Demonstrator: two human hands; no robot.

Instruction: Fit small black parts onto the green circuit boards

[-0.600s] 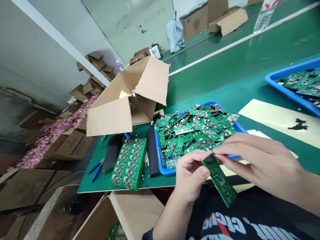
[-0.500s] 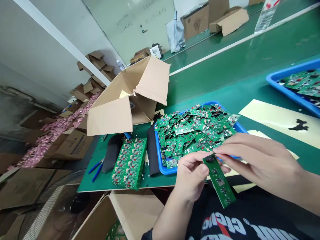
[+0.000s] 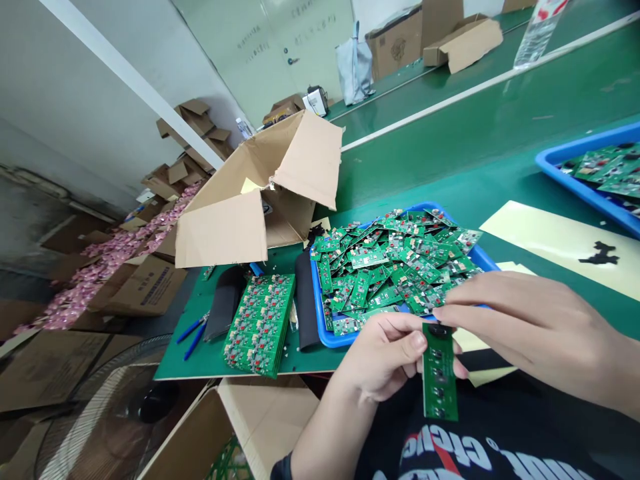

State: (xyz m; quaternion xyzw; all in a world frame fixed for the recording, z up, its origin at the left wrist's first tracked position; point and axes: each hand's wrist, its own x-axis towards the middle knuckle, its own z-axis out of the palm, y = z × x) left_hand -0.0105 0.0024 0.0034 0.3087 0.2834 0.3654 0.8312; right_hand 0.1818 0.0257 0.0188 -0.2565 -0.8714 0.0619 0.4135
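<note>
Nearest, the left hand (image 3: 393, 353) pinches 1 green circuit board (image 3: 440, 380) between thumb and fingers along its side edge, the board hanging roughly upright above the dark shirt (image 3: 400, 443); this hold leaves most of its face uncovered, presumably to keep its small parts in sight. The right hand (image 3: 535, 327) comes over the board's top end with thumb and fingertips drawn close together beside a black piece (image 3: 440, 330); whether they grip that piece or only steady the end, I cannot tell. Just beyond the hands, a blue tray (image 3: 334, 342) bears a loose heap of boards (image 3: 395, 253), within easy reach. To its left, a neat stack of board panels (image 3: 260, 323) lies between 2 dark pads (image 3: 225, 303), with blue pliers (image 3: 194, 337) at the outer side, probably kept handy. To the right, a pale yellow sheet (image 3: 565, 247) carries black scraps (image 3: 600, 253), perhaps to keep them together. Farther off stand an open cardboard box (image 3: 223, 233), a 2nd blue tray (image 3: 555, 159) of boards, and, farthest, a bag (image 3: 355, 73) and a bottle (image 3: 537, 37).
</note>
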